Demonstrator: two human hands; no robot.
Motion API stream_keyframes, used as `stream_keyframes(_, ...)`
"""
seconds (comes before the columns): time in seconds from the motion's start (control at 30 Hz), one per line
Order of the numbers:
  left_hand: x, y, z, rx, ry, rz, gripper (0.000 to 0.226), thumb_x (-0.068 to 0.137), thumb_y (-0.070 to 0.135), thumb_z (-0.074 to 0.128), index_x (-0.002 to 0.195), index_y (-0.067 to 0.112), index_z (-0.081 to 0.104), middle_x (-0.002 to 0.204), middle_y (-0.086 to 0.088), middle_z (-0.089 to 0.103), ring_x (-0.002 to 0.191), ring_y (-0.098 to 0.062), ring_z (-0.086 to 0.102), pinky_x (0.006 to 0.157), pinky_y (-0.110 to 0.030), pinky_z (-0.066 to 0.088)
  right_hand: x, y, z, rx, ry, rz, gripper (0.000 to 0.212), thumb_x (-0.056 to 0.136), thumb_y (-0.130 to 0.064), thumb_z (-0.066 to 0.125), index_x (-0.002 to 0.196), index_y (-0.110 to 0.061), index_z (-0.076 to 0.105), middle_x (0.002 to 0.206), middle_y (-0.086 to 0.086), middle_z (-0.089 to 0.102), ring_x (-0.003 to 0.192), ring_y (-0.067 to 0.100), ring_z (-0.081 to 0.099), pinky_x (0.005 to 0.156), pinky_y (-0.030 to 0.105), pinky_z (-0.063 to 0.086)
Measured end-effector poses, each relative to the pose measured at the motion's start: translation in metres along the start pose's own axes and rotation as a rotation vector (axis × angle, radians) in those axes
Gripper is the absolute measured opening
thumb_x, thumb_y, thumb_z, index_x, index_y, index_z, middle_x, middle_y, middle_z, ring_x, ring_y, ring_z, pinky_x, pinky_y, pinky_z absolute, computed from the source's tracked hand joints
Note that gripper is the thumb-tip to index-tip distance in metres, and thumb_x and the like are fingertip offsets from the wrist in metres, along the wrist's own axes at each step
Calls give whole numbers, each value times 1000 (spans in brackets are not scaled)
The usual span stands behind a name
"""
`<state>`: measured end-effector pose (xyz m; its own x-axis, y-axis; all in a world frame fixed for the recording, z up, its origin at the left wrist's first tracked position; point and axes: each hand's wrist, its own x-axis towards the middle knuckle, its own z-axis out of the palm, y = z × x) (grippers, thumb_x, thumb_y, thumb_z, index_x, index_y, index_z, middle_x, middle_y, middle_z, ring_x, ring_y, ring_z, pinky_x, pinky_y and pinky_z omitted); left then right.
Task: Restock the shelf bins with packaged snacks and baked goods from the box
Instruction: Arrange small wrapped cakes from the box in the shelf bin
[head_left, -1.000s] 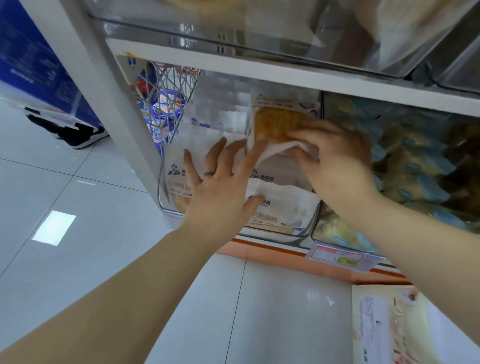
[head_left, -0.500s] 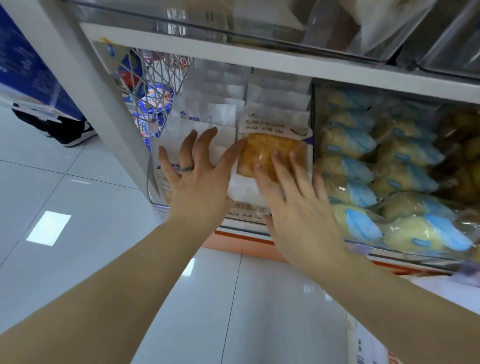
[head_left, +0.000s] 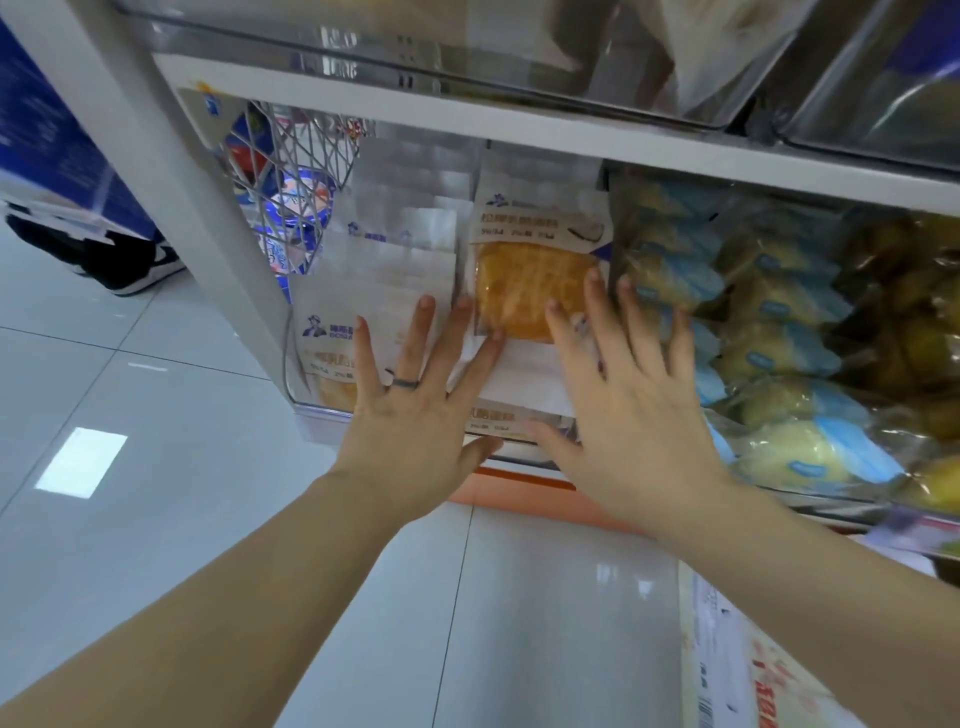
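Note:
A clear shelf bin holds two rows of white bread packets. The front packet of the right row shows a golden bun through its window. My left hand, with a ring on one finger, lies flat with spread fingers on the left row's packets. My right hand has straight spread fingers against the golden bun packet and the bin's right wall. Neither hand grips anything. The box shows only as a corner at the bottom right.
The neighbouring bin to the right is packed with yellow buns in blue-printed wrappers. A wire basket with colourful items hangs at the shelf's left. Clear bins sit on the shelf above. A person's black shoe stands on the tiled floor at left.
My right hand let go of the golden bun packet, which now stands upright in the right row. Both hands flattened against the packets. The view shifted a little.

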<state>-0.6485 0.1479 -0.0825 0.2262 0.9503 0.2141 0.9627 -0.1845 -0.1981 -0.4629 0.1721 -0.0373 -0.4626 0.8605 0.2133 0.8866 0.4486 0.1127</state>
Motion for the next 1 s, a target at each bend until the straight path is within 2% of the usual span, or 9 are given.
stream_keyframes(0.1,-1,8,-12,-67,30,-44,84,84,65,33,151,17,21,157,-19,11,144,-40,12,105,-68,-1,-27,29,-16,49,-19,152,79,83,-63,36,146,-17,29,153,16,28,140,37,22,111,62,12)
stream_keyframes(0.27,9,44,-34,-170,87,-35,78,86,61,33,152,22,17,158,-19,6,145,-42,5,106,-70,-5,-79,89,-20,30,-97,336,78,85,-63,31,147,-16,27,153,20,24,141,38,17,112,59,13)
stream_keyframes(0.43,21,93,-41,-205,85,111,71,89,60,33,150,24,25,158,-14,15,145,-37,12,108,-66,-3,-98,111,4,-32,-224,322,76,90,-66,22,145,-15,32,146,23,37,137,39,28,112,56,7)
stream_keyframes(0.53,27,110,-33,-174,-3,187,67,90,60,30,146,24,38,152,-11,35,142,-36,26,105,-68,1,-93,114,9,-7,-239,261,78,89,-66,23,141,-11,42,137,23,47,128,42,42,109,63,15)
stream_keyframes(0.63,29,118,-29,-160,-52,157,65,89,58,30,140,22,48,147,-11,42,141,-37,28,104,-68,1,-87,115,6,30,-303,230,80,84,-66,29,137,-10,49,136,23,49,124,43,47,106,68,21)
stream_keyframes(0.77,26,129,-40,-137,-31,112,63,90,56,33,139,19,47,147,-14,41,142,-38,25,105,-68,-1,-87,122,-10,125,-320,226,92,77,-72,8,151,-20,21,155,13,23,143,32,17,112,56,-7)
stream_keyframes(0.87,34,132,-50,-143,-31,93,64,91,55,30,142,18,41,147,-16,39,141,-36,25,105,-67,-2,-67,129,-26,228,-178,301,77,88,-62,20,152,-19,18,158,12,17,145,30,15,117,50,2)
stream_keyframes(0.93,47,132,-54,-135,-53,55,67,92,57,21,145,18,37,151,-13,34,144,-33,21,106,-64,-8,-37,141,-23,259,-201,350,68,97,-52,31,153,-20,10,160,9,8,146,29,9,118,47,6)
stream_keyframes(1.0,61,130,-56,-117,-80,12,70,93,58,10,149,21,29,157,-8,23,147,-28,12,105,-62,-17,-4,149,-12,243,-273,381,67,99,-49,30,153,-20,5,161,6,0,147,28,2,119,46,5)
